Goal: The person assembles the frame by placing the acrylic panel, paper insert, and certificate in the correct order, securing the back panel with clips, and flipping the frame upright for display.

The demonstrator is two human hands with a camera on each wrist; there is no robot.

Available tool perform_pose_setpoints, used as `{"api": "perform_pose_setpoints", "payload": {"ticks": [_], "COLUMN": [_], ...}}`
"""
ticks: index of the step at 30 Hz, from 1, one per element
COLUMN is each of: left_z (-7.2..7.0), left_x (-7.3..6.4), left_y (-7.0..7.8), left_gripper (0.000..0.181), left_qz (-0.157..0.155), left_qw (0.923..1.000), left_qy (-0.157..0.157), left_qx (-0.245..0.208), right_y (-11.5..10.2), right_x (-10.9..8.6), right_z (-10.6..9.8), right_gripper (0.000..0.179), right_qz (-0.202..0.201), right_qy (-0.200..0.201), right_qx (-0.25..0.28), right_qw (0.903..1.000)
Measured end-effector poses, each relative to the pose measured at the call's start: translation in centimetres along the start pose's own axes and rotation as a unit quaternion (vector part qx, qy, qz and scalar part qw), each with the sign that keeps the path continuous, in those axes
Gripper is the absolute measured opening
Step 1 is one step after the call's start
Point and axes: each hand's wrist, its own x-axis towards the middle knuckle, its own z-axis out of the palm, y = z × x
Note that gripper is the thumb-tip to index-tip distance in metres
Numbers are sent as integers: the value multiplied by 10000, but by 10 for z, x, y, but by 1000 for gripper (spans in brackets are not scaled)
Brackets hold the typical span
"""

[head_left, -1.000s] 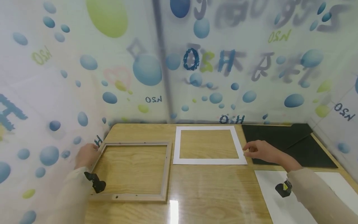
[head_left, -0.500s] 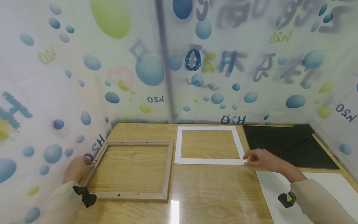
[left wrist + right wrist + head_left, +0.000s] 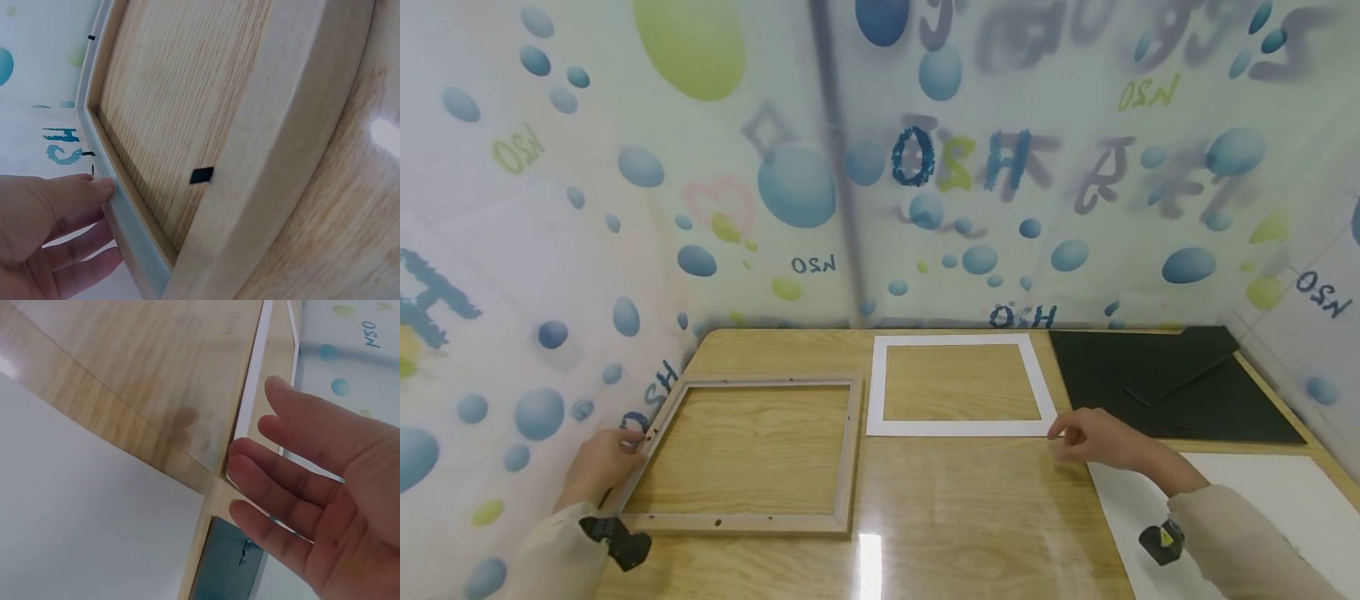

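Observation:
A pale wooden picture frame lies back side up on the left of the table. My left hand is at its left side. In the left wrist view, the thumb tip rests on that side's top face and the other fingers lie along its outer edge. A white rectangular paper mat lies at the back middle. My right hand hovers palm down by its front right corner, fingers loosely bent and holding nothing. In the right wrist view, a clear sheet shows beside the fingers.
A black backing board with a stand leg lies at the back right. In front of it is a white sheet, partly under my right forearm. A patterned curtain stands close behind and beside the wooden table.
My left hand has slid toward me along the frame's left side. My right hand has come slightly nearer me at the mat's corner. The frame and the mat lie where they were.

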Motion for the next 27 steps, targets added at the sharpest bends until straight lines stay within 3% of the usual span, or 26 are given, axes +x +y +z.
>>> {"api": "perform_pose_setpoints", "payload": {"ticks": [27], "left_z": [0], "left_x": [2], "left_y": [-1], "left_gripper": [38], "left_qz": [-180], "left_qw": [9997], "left_qy": [-111], "left_qx": [-76], "right_y": [9], "right_x": [2], "right_z": [20], "right_gripper": [33], "right_qz": [475], "right_qy": [733], "right_qx": [-877], "right_qw": [9923]}}
